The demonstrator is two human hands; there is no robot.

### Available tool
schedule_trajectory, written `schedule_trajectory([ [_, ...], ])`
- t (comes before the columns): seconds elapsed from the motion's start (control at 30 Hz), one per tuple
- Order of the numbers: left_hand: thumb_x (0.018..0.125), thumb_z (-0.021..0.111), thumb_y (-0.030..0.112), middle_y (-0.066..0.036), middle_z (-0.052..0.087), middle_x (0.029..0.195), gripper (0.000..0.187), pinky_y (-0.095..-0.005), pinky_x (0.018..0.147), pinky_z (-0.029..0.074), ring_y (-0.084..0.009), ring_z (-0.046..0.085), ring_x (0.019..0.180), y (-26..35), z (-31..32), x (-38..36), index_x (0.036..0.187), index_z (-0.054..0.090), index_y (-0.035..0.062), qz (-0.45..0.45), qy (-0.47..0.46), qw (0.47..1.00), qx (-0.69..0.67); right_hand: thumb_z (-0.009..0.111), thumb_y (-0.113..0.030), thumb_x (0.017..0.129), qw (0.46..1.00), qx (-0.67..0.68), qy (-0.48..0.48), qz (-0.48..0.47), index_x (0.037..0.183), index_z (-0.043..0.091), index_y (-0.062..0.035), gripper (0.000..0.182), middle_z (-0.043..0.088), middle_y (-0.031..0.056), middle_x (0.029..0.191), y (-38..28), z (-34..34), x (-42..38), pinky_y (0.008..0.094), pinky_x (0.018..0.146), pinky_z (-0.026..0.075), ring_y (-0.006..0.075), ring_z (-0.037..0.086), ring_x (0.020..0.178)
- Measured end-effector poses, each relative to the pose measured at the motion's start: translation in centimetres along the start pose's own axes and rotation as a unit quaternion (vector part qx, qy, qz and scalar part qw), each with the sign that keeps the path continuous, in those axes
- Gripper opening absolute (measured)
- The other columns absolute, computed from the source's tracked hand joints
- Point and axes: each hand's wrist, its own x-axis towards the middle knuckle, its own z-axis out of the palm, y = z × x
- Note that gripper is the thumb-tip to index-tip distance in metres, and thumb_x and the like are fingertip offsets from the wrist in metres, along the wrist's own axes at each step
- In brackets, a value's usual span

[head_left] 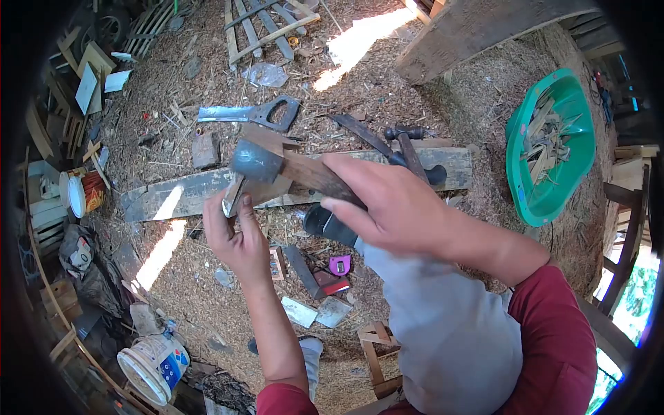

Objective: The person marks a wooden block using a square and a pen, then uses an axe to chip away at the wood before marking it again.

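My right hand (370, 200) is wrapped round the wooden handle of a mallet (257, 161) with a thick, dark cylindrical head. That head overlaps what my left hand (238, 232) grips between thumb and fingers: a small flat wooden piece (234, 192) with a pale edge, partly hidden. Beneath both hands a long grey plank (162, 200) lies across the ground. A handsaw (252, 113) rests just beyond it. To the right, a dark-bladed tool (363, 133) and a dark-handled tool (413, 158) lie over the plank.
A green basin (515, 162) of wood scraps stands at right. Nearer me lie a pink tape measure (339, 265) and a red-and-dark block (330, 284). White buckets (149, 366) stand at left. Wood shavings cover the ground, and a broad board (477, 34) slants across the upper right.
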Motion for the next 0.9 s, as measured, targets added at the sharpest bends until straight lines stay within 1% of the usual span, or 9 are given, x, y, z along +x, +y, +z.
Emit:
schedule_trajectory([
  [0.07, 0.104, 0.072, 0.004, -0.011, 0.063, 0.105, 0.017, -0.0304, 0.073, 0.053, -0.0202, 0.063, 0.09, -0.7, -0.4, 0.0, 0.117, 0.067, -0.0058, -0.023, 0.011, 1.0, -0.016, 0.066, -0.028, 0.107, 0.995, -0.042, -0.056, 0.075, 0.14, 0.056, 0.0005, 0.045, 0.073, 0.0273, 0.107, 1.8, 0.1, -0.4, 0.0542, 0.082, 0.058, 0.0494, 0.072, 0.097],
  [0.1, 0.104, 0.072, 0.005, -0.011, 0.063, 0.105, 0.017, -0.0301, 0.071, 0.053, -0.0199, 0.063, 0.09, -0.9, -0.6, 0.2, 0.117, 0.067, -0.0058, -0.028, 0.014, 0.999, -0.022, 0.063, -0.027, 0.108, 0.985, 0.015, -0.082, 0.153, 0.142, 0.056, -0.0001, 0.044, 0.073, 0.0278, 0.107, 2.0, -0.4, -0.4, 0.0542, 0.085, 0.057, 0.0487, 0.072, 0.099],
  [0.2, 0.104, 0.073, 0.004, -0.011, 0.063, 0.105, 0.018, -0.0302, 0.07, 0.053, -0.0198, 0.063, 0.089, -0.5, -0.9, 0.3, 0.117, 0.067, -0.0055, -0.022, -0.002, 1.0, 0.005, 0.064, -0.027, 0.109, 0.977, 0.066, -0.066, 0.191, 0.145, 0.055, -0.0005, 0.046, 0.073, 0.0266, 0.107, 1.1, -1.1, -1.2, 0.0526, 0.086, 0.057, 0.0479, 0.073, 0.098],
  [0.3, 0.102, 0.073, 0.003, -0.011, 0.065, 0.105, 0.018, -0.0314, 0.071, 0.054, -0.0211, 0.064, 0.088, -0.1, 0.0, 0.4, 0.117, 0.068, -0.0047, 0.011, -0.012, 1.0, 0.019, 0.066, -0.026, 0.107, 0.992, 0.105, 0.001, 0.065, 0.146, 0.054, -0.0002, 0.048, 0.073, 0.0255, 0.109, -0.2, -1.2, -0.3, 0.0501, 0.083, 0.058, 0.0471, 0.073, 0.095],
  [0.4, 0.1, 0.074, 0.001, -0.012, 0.066, 0.103, 0.017, -0.0334, 0.073, 0.054, -0.0231, 0.065, 0.088, 0.5, 0.6, 0.5, 0.116, 0.07, -0.0034, 0.044, -0.004, 0.999, 0.03, 0.069, -0.017, 0.104, 0.995, 0.104, 0.003, 0.01, 0.151, 0.05, 0.005, 0.055, 0.072, 0.0255, 0.124, -3.6, -2.6, 0.7, 0.0407, 0.095, 0.058, 0.0375, 0.075, 0.11],
  [0.43, 0.099, 0.074, 0.0, -0.012, 0.066, 0.101, 0.017, -0.0341, 0.074, 0.054, -0.0238, 0.066, 0.088, 0.6, 0.6, 0.6, 0.116, 0.071, -0.0029, 0.055, 0.001, 0.998, 0.037, 0.072, -0.016, 0.102, 0.995, 0.098, 0.003, -0.005, 0.152, 0.049, 0.0062, 0.059, 0.069, 0.0277, 0.13, -4.0, -2.6, 0.7, 0.0412, 0.098, 0.057, 0.0406, 0.074, 0.115],
  [0.53, 0.098, 0.074, -0.001, -0.011, 0.066, 0.098, 0.016, -0.0349, 0.075, 0.052, -0.025, 0.066, 0.089, 1.4, 0.7, 0.6, 0.114, 0.072, -0.0018, 0.019, 0.0, 1.0, 0.019, 0.07, -0.025, 0.105, 0.998, 0.041, 0.036, -0.03, 0.148, 0.05, 0.0023, 0.054, 0.073, 0.0255, 0.11, -2.7, -0.8, 0.0, 0.0496, 0.078, 0.059, 0.0475, 0.074, 0.095],
  [0.63, 0.097, 0.074, -0.002, -0.011, 0.066, 0.097, 0.017, -0.0346, 0.073, 0.051, -0.0251, 0.064, 0.087, 2.1, 0.8, 0.7, 0.114, 0.072, -0.0006, 0.029, -0.01, 0.999, 0.028, 0.069, -0.023, 0.105, 0.998, 0.037, -0.002, 0.042, 0.148, 0.05, 0.0039, 0.054, 0.072, 0.0269, 0.115, -1.2, -0.5, -0.6, 0.0514, 0.082, 0.058, 0.0478, 0.073, 0.098],
  [0.9, 0.097, 0.075, -0.001, -0.011, 0.066, 0.098, 0.017, -0.0345, 0.071, 0.051, -0.0247, 0.064, 0.086, 1.9, 1.0, 0.5, 0.114, 0.072, -0.0004, 0.016, 0.0, 1.0, 0.012, 0.069, -0.023, 0.106, 0.993, 0.101, 0.049, 0.024, 0.144, 0.055, 0.0056, 0.05, 0.073, 0.03, 0.113, -3.8, -2.1, 0.2, 0.0509, 0.087, 0.059, 0.0483, 0.073, 0.102],
])
